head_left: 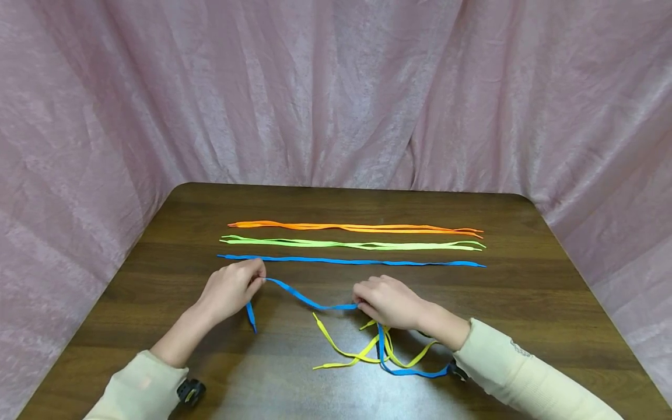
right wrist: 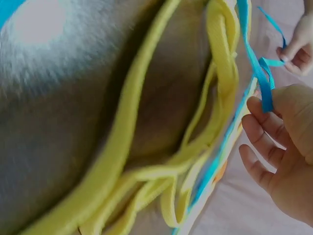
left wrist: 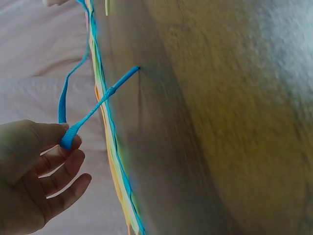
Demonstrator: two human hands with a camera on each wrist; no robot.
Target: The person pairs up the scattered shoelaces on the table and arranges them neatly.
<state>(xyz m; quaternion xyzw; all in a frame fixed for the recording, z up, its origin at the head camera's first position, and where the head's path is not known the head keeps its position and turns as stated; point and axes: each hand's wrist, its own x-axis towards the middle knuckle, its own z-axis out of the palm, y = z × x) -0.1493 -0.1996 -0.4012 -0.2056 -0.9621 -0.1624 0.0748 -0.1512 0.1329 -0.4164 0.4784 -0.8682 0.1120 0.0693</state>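
A blue shoelace (head_left: 299,296) hangs between both hands above the table, sagging a little in the middle. My left hand (head_left: 231,290) pinches it near one end, and a short tail (left wrist: 117,85) dangles below the thumb and forefinger. Further along, my right hand (head_left: 391,303) pinches the same lace between thumb and forefinger (right wrist: 259,104), its other fingers loosely bent. From there the rest of the lace drops onto the table and curves right toward the sleeve. Under and in front of the right hand lie tangled yellow shoelaces (head_left: 341,353), partly covered by that hand.
Across the table (head_left: 157,291), beyond the hands, another blue lace (head_left: 352,261) lies stretched out straight. Behind it lie light green laces (head_left: 341,243), then orange laces (head_left: 357,227), roughly parallel. A pink curtain (head_left: 336,93) hangs behind the table's far edge.
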